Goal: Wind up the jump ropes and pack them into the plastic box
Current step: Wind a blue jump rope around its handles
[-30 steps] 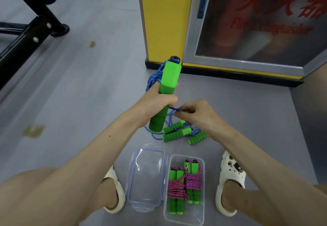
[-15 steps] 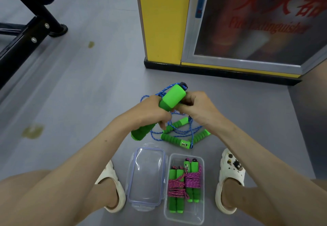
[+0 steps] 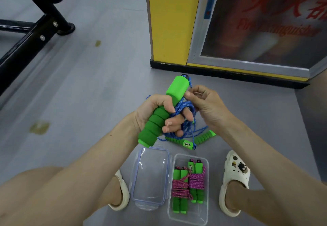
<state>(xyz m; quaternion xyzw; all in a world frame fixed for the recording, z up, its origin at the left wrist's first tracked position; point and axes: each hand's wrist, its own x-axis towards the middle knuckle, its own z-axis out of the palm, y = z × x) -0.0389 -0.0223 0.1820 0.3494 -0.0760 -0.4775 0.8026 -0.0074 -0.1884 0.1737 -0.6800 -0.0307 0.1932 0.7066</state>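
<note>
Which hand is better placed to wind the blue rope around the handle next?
The right hand, probably: it pinches the blue rope beside the green handle, while the left hand is busy gripping that handle.

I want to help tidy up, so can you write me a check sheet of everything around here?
Surface: grey floor with brownish stains.
Job's things: green handle and looped blue rope held up; loose handles on the floor; plastic box holds two pink-rope bundles; lid lies beside it.
Clutter: nothing seen.
Grips: left hand grips the green handle, rope round its fingers; right hand pinches the blue rope.
Cables: nothing seen.
Surroundings: yellow pillar, fire extinguisher cabinet, black gym frame, white clogs.
</note>
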